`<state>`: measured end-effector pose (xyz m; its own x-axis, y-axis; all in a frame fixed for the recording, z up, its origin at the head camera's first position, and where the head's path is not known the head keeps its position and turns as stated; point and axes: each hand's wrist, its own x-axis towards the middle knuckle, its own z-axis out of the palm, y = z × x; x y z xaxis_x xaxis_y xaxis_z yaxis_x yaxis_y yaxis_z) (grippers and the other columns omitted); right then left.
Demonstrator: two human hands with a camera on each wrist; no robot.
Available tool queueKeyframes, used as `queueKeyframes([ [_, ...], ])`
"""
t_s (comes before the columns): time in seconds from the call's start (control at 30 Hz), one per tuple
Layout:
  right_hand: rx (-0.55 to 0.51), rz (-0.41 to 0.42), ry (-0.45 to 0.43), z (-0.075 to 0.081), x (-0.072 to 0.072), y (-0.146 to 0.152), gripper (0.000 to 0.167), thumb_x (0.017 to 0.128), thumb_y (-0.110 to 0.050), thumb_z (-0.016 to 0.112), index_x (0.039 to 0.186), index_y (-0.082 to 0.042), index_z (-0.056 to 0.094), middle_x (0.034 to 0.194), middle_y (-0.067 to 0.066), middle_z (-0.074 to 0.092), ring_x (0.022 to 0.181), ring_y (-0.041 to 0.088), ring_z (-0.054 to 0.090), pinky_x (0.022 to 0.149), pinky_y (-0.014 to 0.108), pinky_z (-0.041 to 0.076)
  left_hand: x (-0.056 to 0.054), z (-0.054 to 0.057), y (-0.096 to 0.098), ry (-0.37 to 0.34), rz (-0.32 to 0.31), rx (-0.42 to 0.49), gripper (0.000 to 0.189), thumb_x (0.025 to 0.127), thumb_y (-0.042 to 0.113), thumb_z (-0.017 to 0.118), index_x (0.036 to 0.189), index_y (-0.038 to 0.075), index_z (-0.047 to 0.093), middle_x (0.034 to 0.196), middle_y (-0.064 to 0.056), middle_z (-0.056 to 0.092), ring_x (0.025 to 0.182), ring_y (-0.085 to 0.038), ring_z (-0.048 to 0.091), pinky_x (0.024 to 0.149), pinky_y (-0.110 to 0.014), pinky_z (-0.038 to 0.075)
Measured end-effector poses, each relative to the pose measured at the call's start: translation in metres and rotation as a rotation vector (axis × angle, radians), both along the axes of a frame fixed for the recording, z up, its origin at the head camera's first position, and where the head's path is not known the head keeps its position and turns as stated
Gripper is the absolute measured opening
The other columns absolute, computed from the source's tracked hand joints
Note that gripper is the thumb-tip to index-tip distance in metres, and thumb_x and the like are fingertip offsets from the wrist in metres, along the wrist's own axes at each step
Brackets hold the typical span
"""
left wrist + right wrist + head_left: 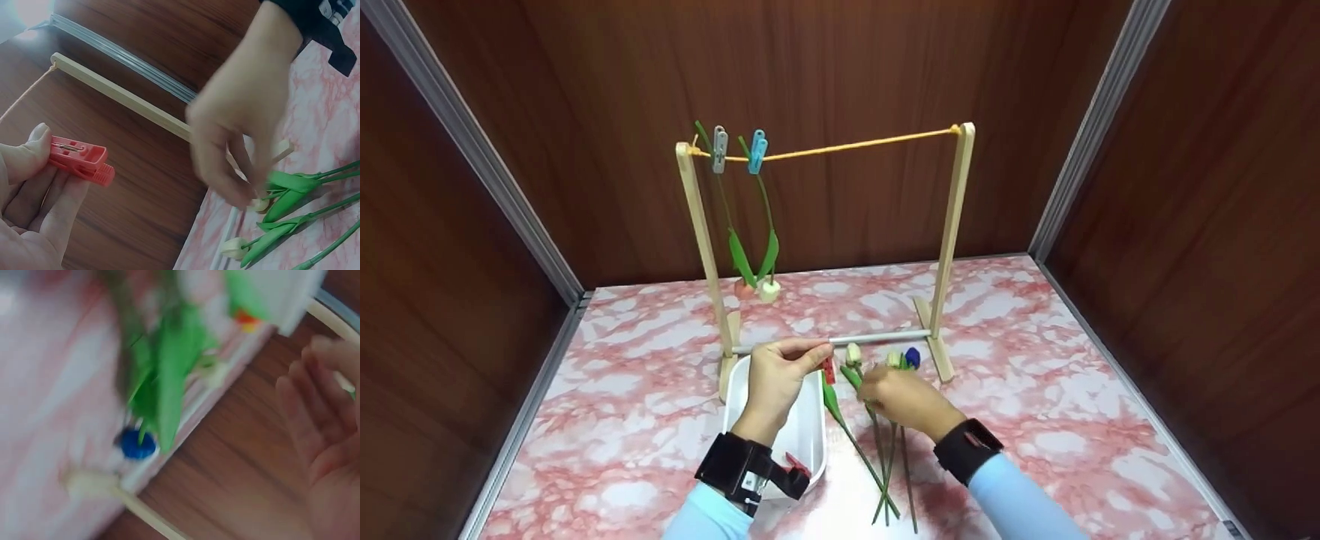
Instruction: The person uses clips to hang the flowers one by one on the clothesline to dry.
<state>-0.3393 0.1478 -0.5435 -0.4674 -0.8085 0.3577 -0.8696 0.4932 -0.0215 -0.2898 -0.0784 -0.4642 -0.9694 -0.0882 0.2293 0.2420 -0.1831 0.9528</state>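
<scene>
My left hand (776, 384) pinches a red clothespin (81, 160) between thumb and fingers, just above the rim of a white plastic bin (820, 439). To its right, my right hand (906, 397) hovers over artificial tulips on the table, its fingers loosely bent and nothing between them in the left wrist view. Two of these tulips have white heads, the nearer white tulip (853, 355) showing left of the hand. A blue tulip (138, 443) lies beyond the hand. Another, a red-and-yellow tulip (246, 319), lies beside the bin, its head hidden in the head view.
Behind the hands stands a wooden frame (955, 225) with an orange cord (855, 145). A grey clothespin (720, 150) and a blue clothespin (757, 152) hold two tulips upside down at its left end. Another red clothespin (796, 463) is in the bin. Brown panels enclose the table.
</scene>
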Motion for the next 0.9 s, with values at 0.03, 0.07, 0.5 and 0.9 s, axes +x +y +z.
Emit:
queueKeyframes([
  [0.03, 0.098, 0.036, 0.082, -0.003, 0.000, 0.000, 0.020, 0.083, 0.004, 0.082, 0.082, -0.015, 0.076, 0.087, -0.003, 0.069, 0.079, 0.013, 0.066, 0.067, 0.025, 0.056, 0.000, 0.000, 0.000, 0.002, 0.002, 0.000, 0.015, 0.087, -0.005, 0.083, 0.099, -0.013, 0.078, 0.091, -0.017, 0.078, 0.078, -0.014, 0.075, 0.077, -0.032, 0.063],
  [0.07, 0.182, 0.064, 0.156, -0.006, 0.000, 0.000, 0.021, 0.082, 0.002, 0.083, 0.079, -0.018, 0.076, 0.086, -0.005, 0.068, 0.077, 0.012, 0.064, 0.063, 0.023, 0.055, 0.000, -0.001, -0.001, 0.004, 0.003, -0.002, 0.015, 0.088, -0.005, 0.083, 0.099, -0.013, 0.078, 0.091, -0.017, 0.078, 0.078, -0.014, 0.075, 0.077, -0.032, 0.063],
  [0.5, 0.440, 0.120, 0.127, -0.022, 0.005, 0.014, 0.026, 0.068, -0.002, 0.087, 0.070, -0.024, 0.073, 0.078, -0.009, 0.066, 0.068, 0.013, 0.063, 0.055, 0.026, 0.052, 0.001, -0.007, -0.005, -0.010, -0.003, 0.000, 0.015, 0.088, -0.004, 0.083, 0.099, -0.013, 0.078, 0.090, -0.018, 0.078, 0.078, -0.016, 0.076, 0.077, -0.033, 0.064],
  [0.9, 0.225, 0.210, 0.164, 0.005, -0.011, 0.023, 0.026, 0.073, 0.007, 0.085, 0.075, -0.018, 0.079, 0.081, -0.006, 0.071, 0.073, 0.009, 0.068, 0.065, 0.019, 0.056, 0.001, 0.001, -0.008, -0.002, 0.003, -0.013, 0.016, 0.088, -0.003, 0.083, 0.099, -0.013, 0.078, 0.089, -0.018, 0.078, 0.076, -0.015, 0.076, 0.077, -0.033, 0.063],
])
